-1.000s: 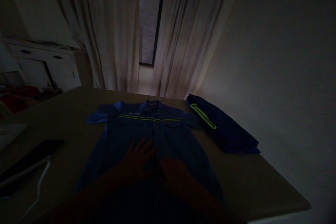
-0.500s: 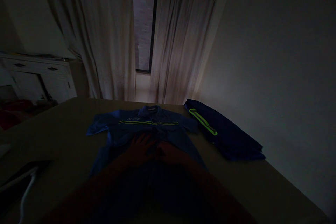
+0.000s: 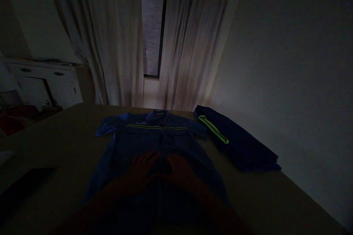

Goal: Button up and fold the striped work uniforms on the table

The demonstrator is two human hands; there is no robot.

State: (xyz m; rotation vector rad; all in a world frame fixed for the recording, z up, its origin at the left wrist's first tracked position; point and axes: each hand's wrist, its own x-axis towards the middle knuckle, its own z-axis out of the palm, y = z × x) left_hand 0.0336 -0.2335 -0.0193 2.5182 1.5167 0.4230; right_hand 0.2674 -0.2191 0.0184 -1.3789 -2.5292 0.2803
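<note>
A blue short-sleeved work shirt is spread front up on the table, collar at the far end, with lettering and thin yellow-green stripes across the chest. My left hand rests on its front with fingers stretched out and spread. Beside it, just right of the button line, my right hand lies on the cloth with its thumb apart from the fingers, which look extended. The thumbs come close together at the middle. Dim light hides the lower part of the shirt and my forearms.
Folded dark blue clothing with a bright yellow-green band lies on the table at right, near the wall. A dark flat object is at the left. Behind stand curtains, a window and a white cabinet.
Both hands have slid down the shirt toward me, and the chest pockets now show. The shirt front looks flatter. A white cable at the left is no longer visible.
</note>
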